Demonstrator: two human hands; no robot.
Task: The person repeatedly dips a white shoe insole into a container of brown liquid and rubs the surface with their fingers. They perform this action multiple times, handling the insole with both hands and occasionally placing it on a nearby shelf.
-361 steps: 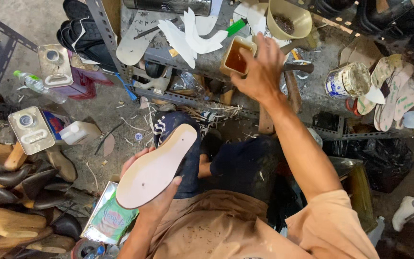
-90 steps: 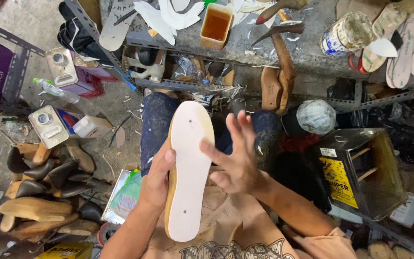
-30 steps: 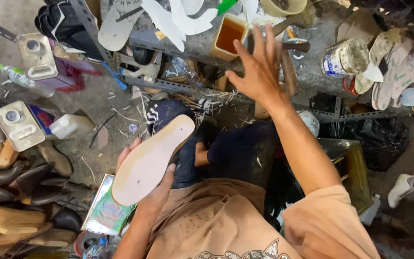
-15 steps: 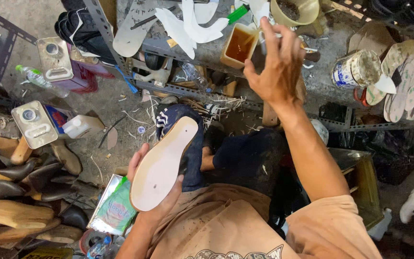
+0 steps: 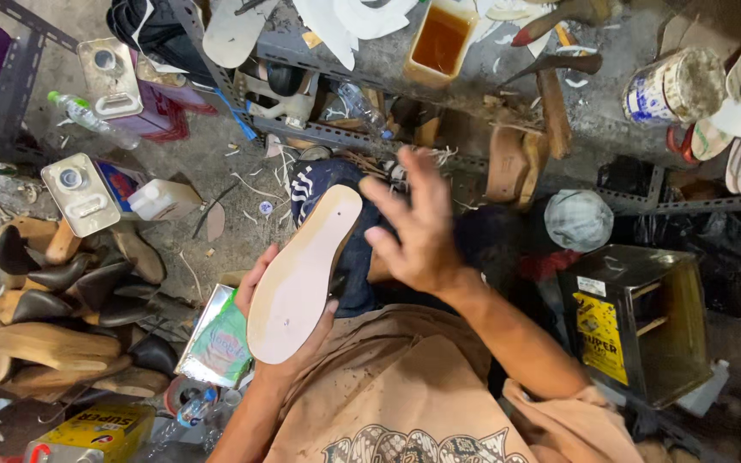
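The desk is seen across the top, a metal-edged surface strewn with pale cut-out soles, a hammer and scraps. On it a rectangular tub of amber liquid is set near the middle, and a round tin stands toward the right. Below the desk on the right, a dark metal box with a yellow label is placed on the floor, with a grey bundle just above it. At the left, a heap of wooden lasts and dark shoe parts is piled on the floor, with two square cans and a plastic bottle beyond them.

The insole is held over the lap, left of centre, above the tan shirt. Its long axis is set on a diagonal: the narrower rounded end is pointed up and to the right, toward the desk, and the broader end is turned down and to the left, toward the body. Its pale flat face is turned up to the camera, with a tan edge seen along its left side.

The insole is gripped by the left hand from beneath, at the lower end, with the thumb wrapped over the right edge and fingers curled at the left edge. The right hand is held in the air just right of the insole's upper end, its fingers spread and released, nothing grasped; it is blurred.
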